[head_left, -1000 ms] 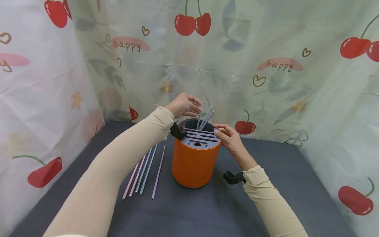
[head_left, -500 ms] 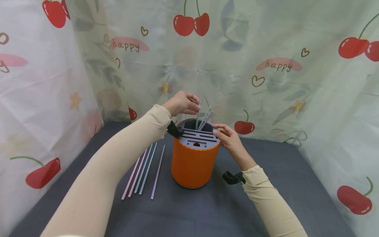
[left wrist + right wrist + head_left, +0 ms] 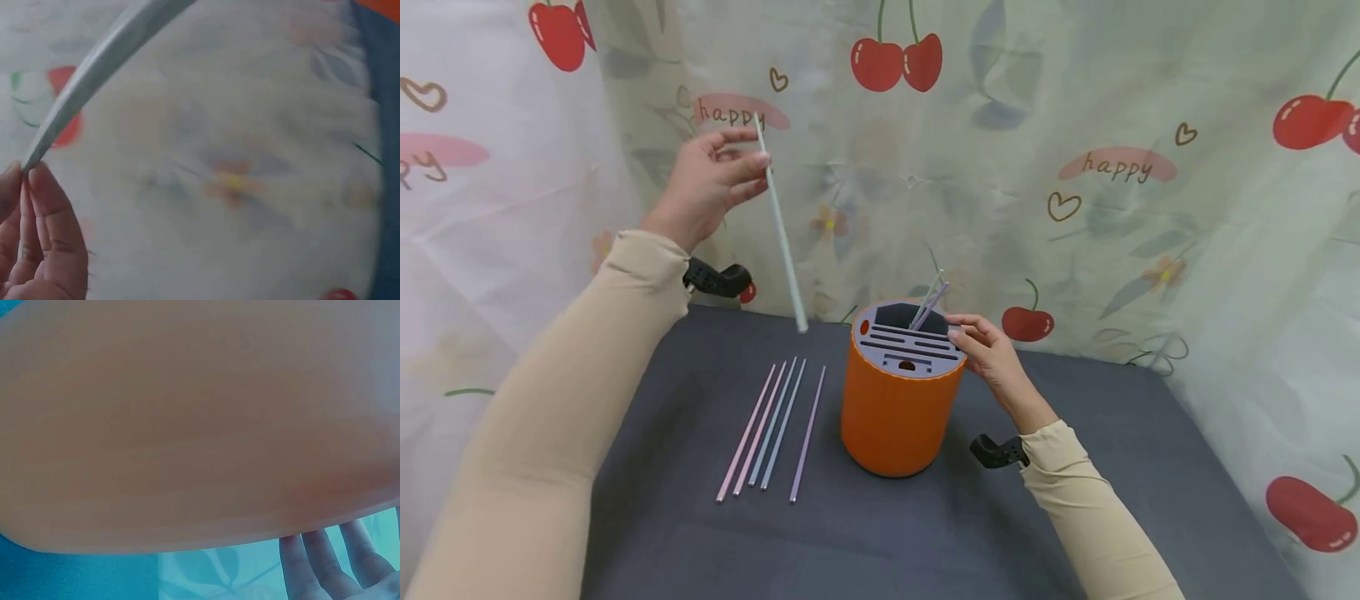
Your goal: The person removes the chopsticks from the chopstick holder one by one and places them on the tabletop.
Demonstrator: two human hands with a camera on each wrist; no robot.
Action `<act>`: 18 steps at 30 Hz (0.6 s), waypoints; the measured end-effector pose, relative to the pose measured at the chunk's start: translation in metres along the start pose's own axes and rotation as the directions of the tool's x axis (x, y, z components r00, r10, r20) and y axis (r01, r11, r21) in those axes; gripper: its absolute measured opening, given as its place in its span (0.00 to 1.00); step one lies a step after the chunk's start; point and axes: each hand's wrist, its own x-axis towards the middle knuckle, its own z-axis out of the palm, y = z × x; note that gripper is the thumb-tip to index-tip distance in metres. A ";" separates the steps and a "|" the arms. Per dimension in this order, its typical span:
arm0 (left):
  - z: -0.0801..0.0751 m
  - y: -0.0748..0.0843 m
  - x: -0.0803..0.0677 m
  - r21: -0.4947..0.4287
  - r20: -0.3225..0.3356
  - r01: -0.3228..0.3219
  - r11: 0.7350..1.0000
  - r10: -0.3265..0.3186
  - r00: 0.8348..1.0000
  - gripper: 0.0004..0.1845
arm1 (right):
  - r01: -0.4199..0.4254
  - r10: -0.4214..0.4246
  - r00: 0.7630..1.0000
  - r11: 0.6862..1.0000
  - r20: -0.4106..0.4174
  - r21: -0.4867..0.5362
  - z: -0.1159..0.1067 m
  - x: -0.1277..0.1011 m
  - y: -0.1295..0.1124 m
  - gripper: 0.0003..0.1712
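My left hand [image 3: 711, 179] is raised high at the left and pinches the top of a long pale green stick [image 3: 781, 229], which hangs free in the air, slanting down to the right. The same stick [image 3: 94, 75] crosses the left wrist view above my fingertips [image 3: 44, 212]. An orange cylindrical holder [image 3: 898, 412] with a grey slotted top [image 3: 910, 346] stands mid-table, a few sticks [image 3: 928, 304] leaning in its back opening. My right hand [image 3: 988, 350] holds the holder's upper right rim; its orange wall [image 3: 187, 425] fills the right wrist view.
Several thin sticks, pink, blue-grey and purple [image 3: 771, 429], lie side by side on the dark grey tabletop [image 3: 925, 533] left of the holder. Cherry-print curtains [image 3: 1112, 167] close in the back and both sides.
My left hand has lifted the pale green stick out of the holder, up and to the left. The right hand has stayed on the holder's rim.
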 end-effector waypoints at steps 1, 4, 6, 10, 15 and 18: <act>-0.011 -0.009 -0.002 0.043 -0.015 0.039 0.998 -0.039 0.999 0.18 | 0.000 0.000 1.000 1.000 0.000 -0.001 0.000 0.000 0.001 0.23; -0.044 -0.050 -0.009 0.297 -0.027 0.145 0.944 -0.144 0.989 0.24 | -0.001 0.001 1.000 1.000 -0.003 0.000 -0.001 0.000 0.001 0.23; -0.063 -0.081 -0.015 0.466 -0.027 0.193 0.863 -0.205 0.978 0.25 | -0.004 0.004 1.000 1.000 -0.006 0.001 -0.002 0.000 0.000 0.23; -0.101 -0.143 -0.029 0.653 -0.045 0.263 0.711 -0.310 0.950 0.25 | -0.006 0.006 1.000 1.000 -0.011 -0.001 -0.002 0.000 -0.001 0.22; -0.134 -0.200 -0.049 0.680 -0.136 0.391 0.620 -0.417 0.899 0.24 | -0.007 0.007 1.000 1.000 -0.008 0.000 -0.001 -0.001 -0.001 0.21; -0.144 -0.220 -0.058 0.671 -0.180 0.436 0.599 -0.439 0.880 0.23 | -0.004 0.004 1.000 1.000 -0.006 0.002 0.000 -0.001 -0.001 0.20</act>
